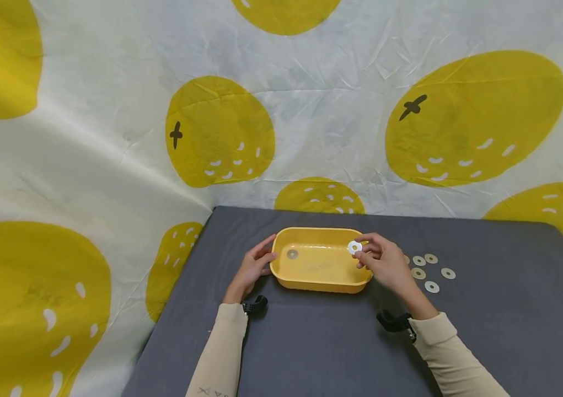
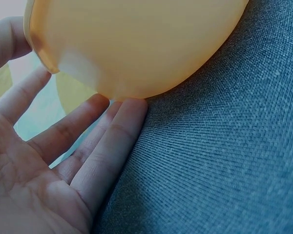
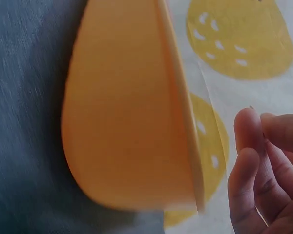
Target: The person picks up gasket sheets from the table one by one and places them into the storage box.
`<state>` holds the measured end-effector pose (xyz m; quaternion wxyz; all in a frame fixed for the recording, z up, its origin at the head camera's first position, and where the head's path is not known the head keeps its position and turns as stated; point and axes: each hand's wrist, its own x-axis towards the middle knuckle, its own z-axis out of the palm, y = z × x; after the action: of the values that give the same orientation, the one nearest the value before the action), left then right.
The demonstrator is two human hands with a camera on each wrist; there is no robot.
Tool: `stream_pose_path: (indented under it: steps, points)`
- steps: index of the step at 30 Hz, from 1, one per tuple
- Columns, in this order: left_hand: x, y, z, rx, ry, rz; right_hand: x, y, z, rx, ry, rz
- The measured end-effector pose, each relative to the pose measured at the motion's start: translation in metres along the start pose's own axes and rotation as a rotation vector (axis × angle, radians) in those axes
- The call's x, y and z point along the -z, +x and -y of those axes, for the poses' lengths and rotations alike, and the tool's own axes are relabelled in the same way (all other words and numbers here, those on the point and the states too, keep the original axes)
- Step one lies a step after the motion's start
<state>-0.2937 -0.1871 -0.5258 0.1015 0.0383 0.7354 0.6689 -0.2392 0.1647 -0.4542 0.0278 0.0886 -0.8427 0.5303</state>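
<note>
A yellow plastic basin (image 1: 318, 286) sits on the dark cloth, with one flat metal washer (image 1: 292, 254) lying inside near its left end. At that end my left hand (image 1: 253, 269) holds the basin, thumb at the rim and fingertips against the outer wall (image 2: 136, 53). My right hand (image 1: 385, 263) pinches a shiny washer (image 1: 354, 247) between thumb and fingers, above the basin's right end. In the right wrist view, the pinching fingers (image 3: 249, 129) are beside the basin's rim (image 3: 185, 105), and the washer is almost wholly hidden by them.
Several loose washers (image 1: 418, 273) lie on the grey cloth-covered table (image 1: 311, 342) to the right of the basin, partly behind my right hand. A white curtain with yellow fruit prints (image 1: 321, 121) hangs along the table's back and left sides.
</note>
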Motion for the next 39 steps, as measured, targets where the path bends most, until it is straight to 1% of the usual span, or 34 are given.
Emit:
stream_pose_path:
  steps: [4, 8, 15, 22, 28, 32, 39]
  points:
    - [0.000, -0.001, 0.001, 0.005, 0.003, -0.010, -0.014, -0.001, 0.003, 0.036, 0.026, 0.033]
    - [0.000, 0.000, 0.001, 0.017, 0.004, -0.014, -0.023, -0.002, 0.005, 0.053, 0.032, 0.043]
    - [0.001, 0.000, 0.002, 0.016, 0.008, -0.015, -0.038, 0.005, 0.015, 0.010, 0.028, 0.053]
    - [0.000, -0.001, 0.001, 0.014, 0.007, -0.015, -0.054, 0.020, 0.024, -0.013, 0.025, 0.074]
    - [0.000, -0.001, 0.000, 0.014, -0.002, 0.001, -0.065, 0.032, 0.024, -0.048, 0.044, 0.067]
    - [0.001, -0.001, 0.000, 0.016, -0.007, -0.005, -0.075, 0.038, 0.024, -0.076, 0.060, 0.075]
    - [0.002, 0.000, 0.000, -0.011, 0.002, 0.007, -0.092, 0.050, 0.023, -0.132, 0.081, 0.083]
